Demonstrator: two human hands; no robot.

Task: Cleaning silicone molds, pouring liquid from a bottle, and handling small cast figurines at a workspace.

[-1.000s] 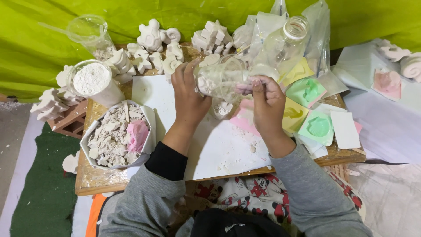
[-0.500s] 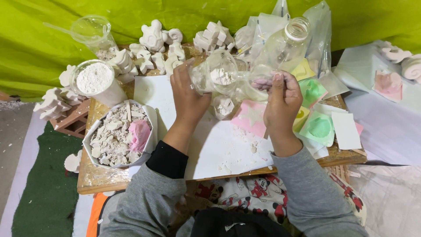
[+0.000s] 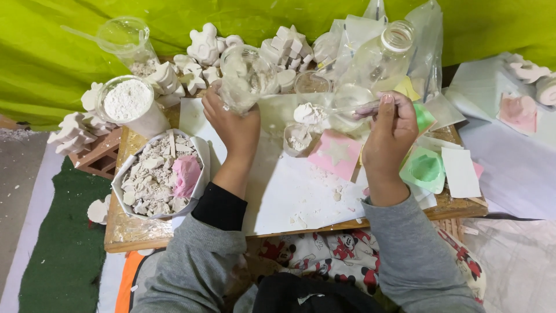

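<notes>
Your left hand (image 3: pixel 234 124) grips a clear plastic cup (image 3: pixel 246 78) at upper centre of the frame, tilted toward the middle. Your right hand (image 3: pixel 391 130), right of centre, pinches a clear spoon (image 3: pixel 330 110) heaped with white powder (image 3: pixel 310 113), held above a small clear mould cup (image 3: pixel 298 139) on the white sheet (image 3: pixel 278 191). Judgement: keep the spoon level and low over the small cup before tipping, since loose crumbs already lie on the sheet. Steady the tilted cup so nothing spills. Both wrists are raised off the board, forearms angled inward, fingers closed on their items. A pink star mould (image 3: pixel 336 153) sits just beside the small cup.
</notes>
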